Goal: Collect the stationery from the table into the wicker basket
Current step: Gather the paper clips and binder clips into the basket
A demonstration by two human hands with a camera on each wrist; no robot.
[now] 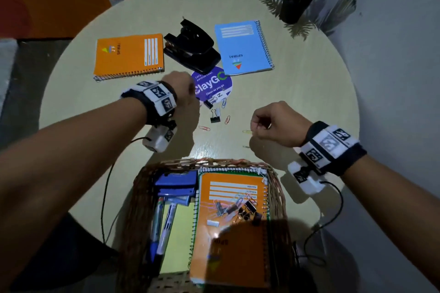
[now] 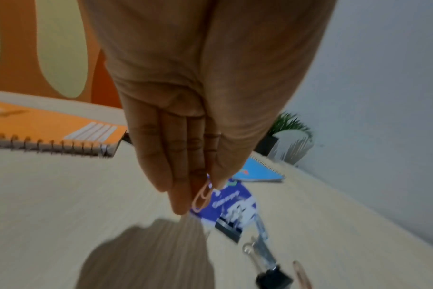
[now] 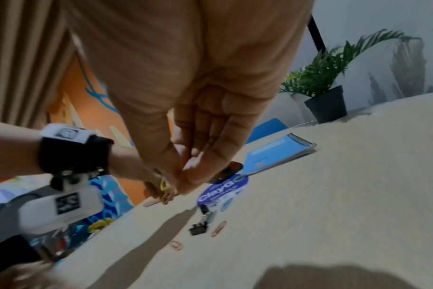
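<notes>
My left hand (image 1: 192,98) hovers low over the table's middle; the left wrist view shows its fingertips pinching a pinkish paper clip (image 2: 201,197). My right hand (image 1: 254,127) is to the right, pinching a yellow paper clip (image 1: 247,131) just above the table. Between the hands lie a black binder clip (image 1: 215,116), another binder clip (image 1: 209,103) and loose paper clips (image 1: 204,128) (image 1: 227,119). The wicker basket (image 1: 214,163) stands nearest me, holding an orange notebook (image 1: 232,233), markers (image 1: 162,223), a blue stapler (image 1: 176,184) and several clips.
Farther back on the round table (image 1: 309,102) lie an orange spiral notebook (image 1: 128,54), a black hole punch (image 1: 190,47), a blue spiral notebook (image 1: 242,47) and a purple round sticker (image 1: 213,84). A potted plant (image 1: 297,5) stands at the back right edge.
</notes>
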